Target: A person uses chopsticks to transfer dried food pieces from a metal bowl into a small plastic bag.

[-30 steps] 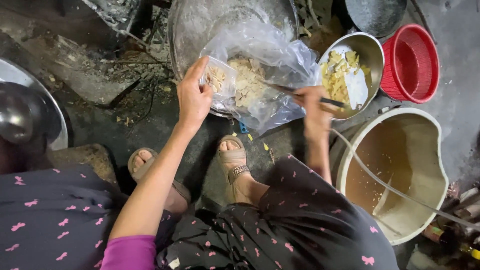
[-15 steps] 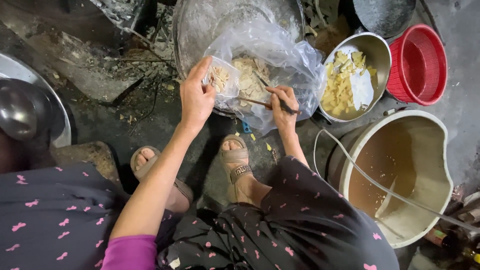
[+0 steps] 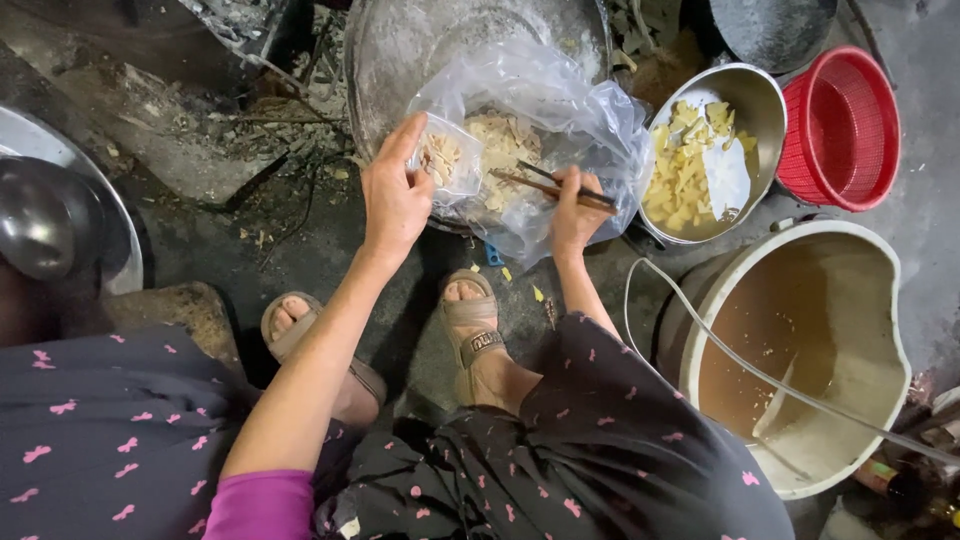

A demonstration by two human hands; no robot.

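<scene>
At the far left a shiny metal ladle (image 3: 40,228) rests on a round metal tray (image 3: 112,215). Further right, the left hand (image 3: 395,200) pinches a small clear bag (image 3: 447,158) of pale strips between thumb and fingers, held at the mouth of a large clear plastic bag (image 3: 560,110) that lies in a wide metal pan (image 3: 400,45) and holds more pale strips. The right hand (image 3: 572,215) is closed around dark chopsticks (image 3: 550,185), whose tips point into the large bag. Beside it a steel bowl (image 3: 745,95) holds yellowish cut pieces; then a red basket (image 3: 840,130). Below, a cream bucket (image 3: 880,300) holds brown liquid.
</scene>
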